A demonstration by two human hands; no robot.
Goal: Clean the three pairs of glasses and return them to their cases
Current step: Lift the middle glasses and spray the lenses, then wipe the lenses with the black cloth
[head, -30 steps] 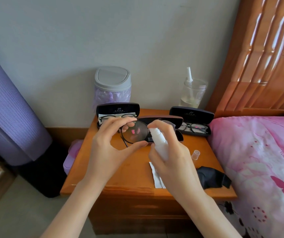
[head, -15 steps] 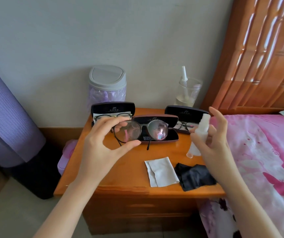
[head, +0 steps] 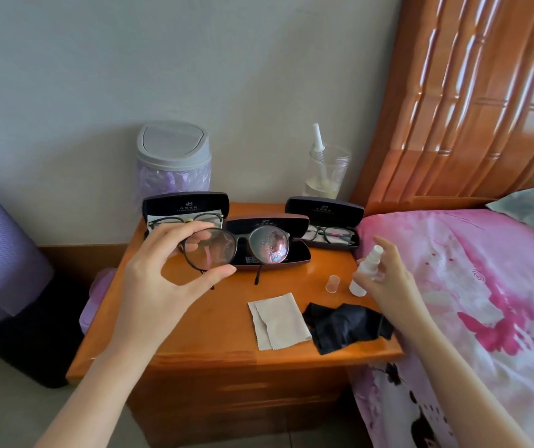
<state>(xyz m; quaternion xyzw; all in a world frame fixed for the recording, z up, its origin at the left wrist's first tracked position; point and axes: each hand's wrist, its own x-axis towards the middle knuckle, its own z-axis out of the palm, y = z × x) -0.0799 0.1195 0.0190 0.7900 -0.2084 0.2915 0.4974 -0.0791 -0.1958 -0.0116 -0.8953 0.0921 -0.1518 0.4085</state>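
My left hand (head: 165, 279) pinches round dark-framed glasses (head: 238, 245) by their left lens and holds them up over the nightstand (head: 194, 318). The right lens is wet with droplets. Behind them lies an open, empty dark case (head: 268, 250). My right hand (head: 388, 279) holds a small white spray bottle (head: 366, 270) at the nightstand's right edge, its base on or just above the wood. A second open case (head: 185, 206) at the back left and a third (head: 325, 221) at the back right each hold a pair of glasses.
A beige cloth (head: 277, 320) and a crumpled black cloth (head: 343, 326) lie near the front edge. A small clear cap (head: 332, 282) stands beside the bottle. A lidded bin (head: 173, 163) and a clear cup (head: 325, 173) stand at the back. A pink bed (head: 469, 302) borders the right.
My right hand has carried the spray bottle away from the glasses, right and down to the nightstand's edge. My left hand still holds the glasses up; droplets now show on the right lens.
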